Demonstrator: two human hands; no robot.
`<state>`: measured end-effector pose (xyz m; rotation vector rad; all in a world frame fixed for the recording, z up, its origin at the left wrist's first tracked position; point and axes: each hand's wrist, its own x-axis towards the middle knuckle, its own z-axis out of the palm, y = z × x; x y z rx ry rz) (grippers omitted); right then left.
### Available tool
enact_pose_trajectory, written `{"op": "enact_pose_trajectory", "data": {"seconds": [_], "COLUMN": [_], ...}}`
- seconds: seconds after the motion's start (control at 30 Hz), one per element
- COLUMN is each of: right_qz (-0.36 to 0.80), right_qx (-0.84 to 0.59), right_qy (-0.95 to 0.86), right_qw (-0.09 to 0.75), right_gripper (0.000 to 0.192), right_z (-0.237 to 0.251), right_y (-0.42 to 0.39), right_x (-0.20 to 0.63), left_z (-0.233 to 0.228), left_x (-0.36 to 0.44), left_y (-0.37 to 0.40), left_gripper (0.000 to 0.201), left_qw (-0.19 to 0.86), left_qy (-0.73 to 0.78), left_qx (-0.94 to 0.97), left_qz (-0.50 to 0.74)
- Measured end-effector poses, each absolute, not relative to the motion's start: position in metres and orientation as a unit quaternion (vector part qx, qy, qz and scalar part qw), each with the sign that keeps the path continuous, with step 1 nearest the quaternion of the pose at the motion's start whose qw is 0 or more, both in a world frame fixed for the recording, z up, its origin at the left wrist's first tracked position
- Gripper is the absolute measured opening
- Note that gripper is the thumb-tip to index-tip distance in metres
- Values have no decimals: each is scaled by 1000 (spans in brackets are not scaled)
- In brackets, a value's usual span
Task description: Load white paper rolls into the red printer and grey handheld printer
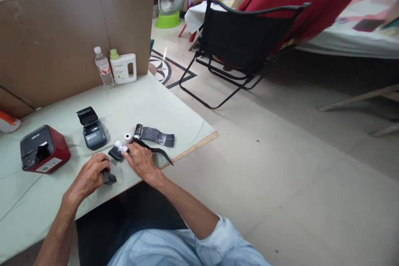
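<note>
Ahead of the left hand [92, 170], the open-lidded device [94, 135] is left untouched. A small dark object [109, 178] is apparently gripped by that hand, at its right side. Between the hands, the black piece [115, 154] is seen beside the white roll [121, 146], whose long axis is slanted toward the right hand [141, 161]. The roll, ahead-left of that nearer hand, is touched by its fingertips; whether it is grasped cannot be told.
</note>
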<state>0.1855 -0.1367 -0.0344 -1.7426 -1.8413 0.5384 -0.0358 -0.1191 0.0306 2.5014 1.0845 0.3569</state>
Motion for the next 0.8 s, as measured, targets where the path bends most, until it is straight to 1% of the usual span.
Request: {"op": "enact_pose_trajectory", "data": {"seconds": [0.13,0.23,0.3,0.37,0.5,0.63,0.8], "right_qz": [206,234,284,359,497,566,606], "right_qx": [-631,-610,-584,-552,-476,-415,-378], "right_qy": [-681,-649,-611,-559,-439,-374,-349], "right_qw": [309,390,452,503,578,606,606], "right_gripper": [15,12,13,16,28,37,40], "right_z": [-35,-37,-40,-43,-47,-43,-31], "right_y": [-135,-140,-144,-146,-144,-140,-143], "right_x": [183,187,191,193,193,198,205], "left_z": [28,29,29,28,23,22,40], "left_x": [-35,-34,-34,-32,-22,-16,-13], "left_y": [-121,-122,-122,-121,-116,-111,-109], "left_gripper": [37,34,33,32,31,38,44], "left_qw": [184,182,185,184,178,179,173], "left_qy": [398,398,391,383,375,364,401], "left_qx": [885,884,887,892,896,900,874], "left_qz": [159,165,159,154,156,162,215]}}
